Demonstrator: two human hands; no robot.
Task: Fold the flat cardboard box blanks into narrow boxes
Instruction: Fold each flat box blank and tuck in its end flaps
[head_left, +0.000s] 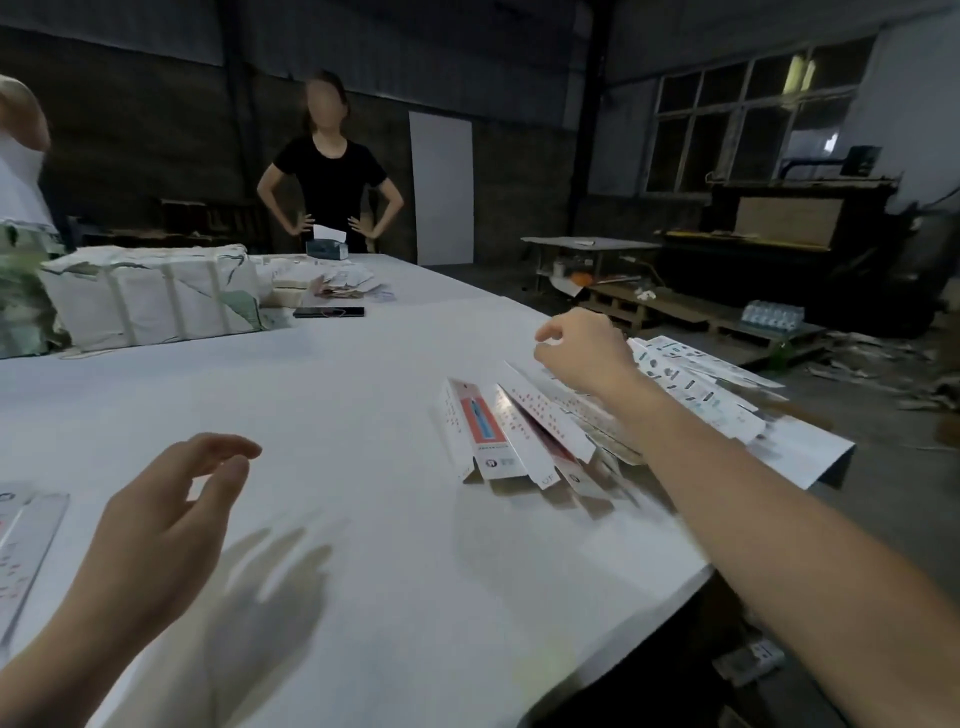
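At the near left, a flat blank (26, 551) lies on the white bench (363, 405). The left hand (161, 525) hovers just above the bench, palm turned inward, fingers loosely spread and holding nothing. Further right, folded boxes (498, 436) lie fanned in a heap. The right arm stretches out over them, its hand (582, 348) raised with fingers curled; whether they pinch anything I cannot tell.

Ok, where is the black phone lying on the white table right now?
In the head view, the flat black phone lies far left of centre on the white table, just right of the strapped white bundle and well beyond both hands.
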